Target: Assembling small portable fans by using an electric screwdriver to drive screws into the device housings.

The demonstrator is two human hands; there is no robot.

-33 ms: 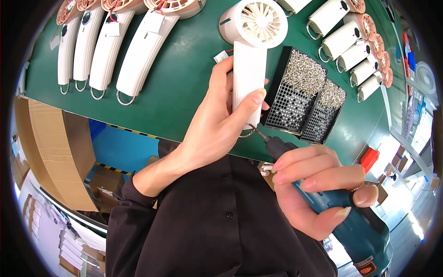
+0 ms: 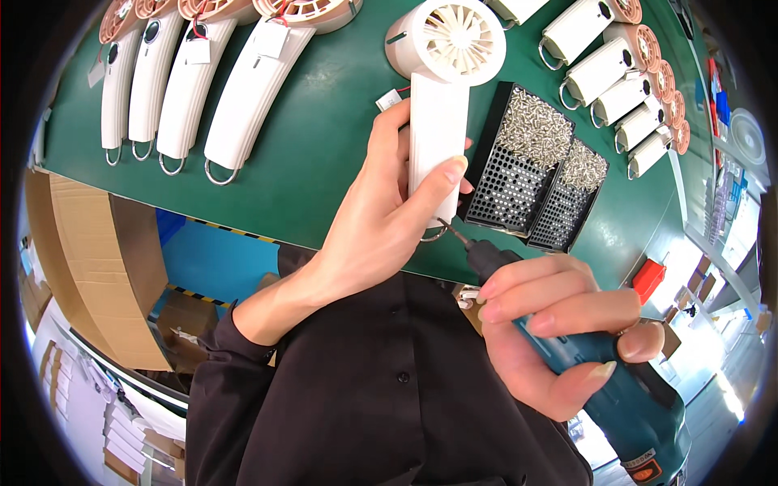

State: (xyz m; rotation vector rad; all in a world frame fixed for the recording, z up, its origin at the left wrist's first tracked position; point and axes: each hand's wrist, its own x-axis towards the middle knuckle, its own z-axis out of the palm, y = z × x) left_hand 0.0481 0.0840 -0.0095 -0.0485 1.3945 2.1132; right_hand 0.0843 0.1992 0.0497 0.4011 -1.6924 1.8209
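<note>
My left hand (image 2: pixel 381 211) is closed around the white handle of a handheld fan (image 2: pixel 438 134), thumb on its front face. The fan's round slatted head points away from me, and a metal ring (image 2: pixel 434 234) hangs at the handle's near end. A small white connector on a red wire (image 2: pixel 388 100) sticks out beside the handle. My right hand (image 2: pixel 559 324) grips a teal electric screwdriver (image 2: pixel 600 364) with a black nose. Its thin bit meets the handle's bottom end by the ring; the exact contact point is too small to make out.
Two black screw trays (image 2: pixel 510 190) heaped with small silver screws stand just right of the fan. More handheld fans (image 2: pixel 251 105) lie in a row at the left, and others (image 2: pixel 600 77) at the right. A cardboard box (image 2: pixel 97 267) stands below the green table's (image 2: pixel 324 162) left edge.
</note>
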